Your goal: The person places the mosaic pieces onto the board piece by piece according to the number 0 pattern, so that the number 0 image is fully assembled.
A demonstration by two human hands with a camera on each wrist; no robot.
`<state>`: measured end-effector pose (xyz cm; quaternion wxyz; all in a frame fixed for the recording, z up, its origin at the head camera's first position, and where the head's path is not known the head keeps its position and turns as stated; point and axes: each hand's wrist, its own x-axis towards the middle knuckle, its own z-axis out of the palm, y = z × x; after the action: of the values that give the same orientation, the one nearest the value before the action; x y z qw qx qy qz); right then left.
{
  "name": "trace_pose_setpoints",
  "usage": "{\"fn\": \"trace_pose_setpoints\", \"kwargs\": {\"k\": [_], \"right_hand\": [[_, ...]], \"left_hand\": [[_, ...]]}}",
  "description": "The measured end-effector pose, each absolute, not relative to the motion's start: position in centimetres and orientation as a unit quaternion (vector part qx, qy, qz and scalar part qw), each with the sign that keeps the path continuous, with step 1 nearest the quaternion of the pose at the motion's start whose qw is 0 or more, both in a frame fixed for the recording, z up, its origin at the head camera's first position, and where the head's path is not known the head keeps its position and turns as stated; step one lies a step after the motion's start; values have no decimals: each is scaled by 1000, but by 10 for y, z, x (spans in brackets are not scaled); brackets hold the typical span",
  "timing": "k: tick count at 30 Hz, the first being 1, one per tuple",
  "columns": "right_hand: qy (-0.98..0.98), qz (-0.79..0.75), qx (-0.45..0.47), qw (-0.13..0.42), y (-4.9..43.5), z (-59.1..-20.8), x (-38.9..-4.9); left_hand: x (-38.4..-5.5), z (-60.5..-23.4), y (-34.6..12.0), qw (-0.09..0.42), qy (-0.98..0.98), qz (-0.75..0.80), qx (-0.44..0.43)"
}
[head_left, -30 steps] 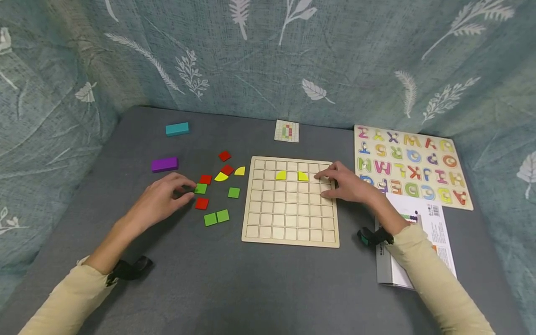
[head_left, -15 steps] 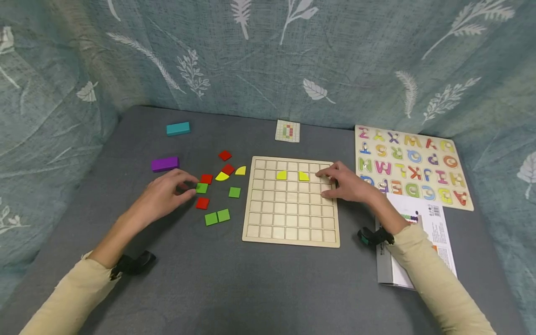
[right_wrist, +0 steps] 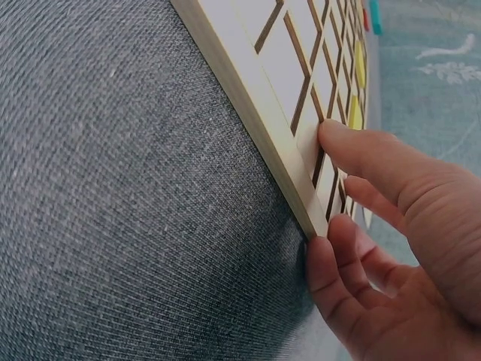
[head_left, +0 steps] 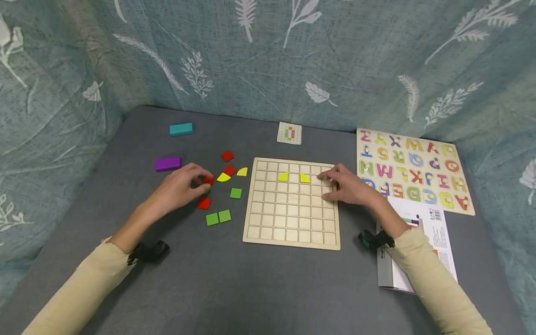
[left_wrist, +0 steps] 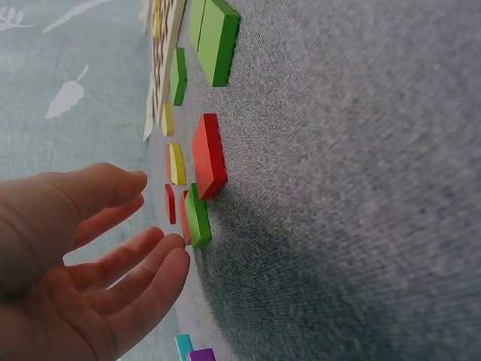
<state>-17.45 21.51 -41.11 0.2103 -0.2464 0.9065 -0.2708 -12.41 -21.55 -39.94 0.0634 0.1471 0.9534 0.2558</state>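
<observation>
Over the loose tiles left of the board, my left hand reaches with thumb and fingers apart. In the left wrist view its fingertips are close to a green square tile, with a gap between thumb and fingers. A red square tile is partly covered by this hand; another red tile lies just below it. My right hand rests at the right edge of a wooden grid board: thumb on top, a finger against the side. Two yellow quarter-circle tiles sit in the board's upper cells.
More green tiles, red tiles and yellow quarter-circles lie left of the board. Purple and teal blocks are farther left. A pattern card lies behind; an alphabet board and white box stand right.
My left hand has moved right and slightly forward, now partly covering the green tile and the red tile beside it. The right hand stays on the board's edge.
</observation>
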Motion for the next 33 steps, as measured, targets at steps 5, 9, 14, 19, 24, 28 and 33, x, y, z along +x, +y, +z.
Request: {"fn": "trace_pose_setpoints", "kwargs": {"k": [5, 9, 14, 19, 24, 28, 33], "right_hand": [[908, -269, -248, 205, 217, -411, -175], [905, -275, -251, 203, 218, -413, -173], [904, -277, -250, 210, 216, -415, -173], [903, -275, -254, 210, 216, -417, -174], [905, -271, -258, 203, 216, -417, -174], [905, -273, -259, 200, 216, -417, -175], [901, -281, -276, 181, 218, -414, -173]], "left_hand": [[-145, -392, -207, 70, 953, 244, 162], [-176, -385, -196, 102, 956, 216, 172], [-203, -387, -183, 148, 957, 160, 192], [-213, -388, -177, 168, 953, 137, 210], [-217, -389, -177, 169, 953, 132, 215], [-219, -389, -179, 159, 953, 125, 224], [-221, -389, -179, 151, 953, 114, 235]]}}
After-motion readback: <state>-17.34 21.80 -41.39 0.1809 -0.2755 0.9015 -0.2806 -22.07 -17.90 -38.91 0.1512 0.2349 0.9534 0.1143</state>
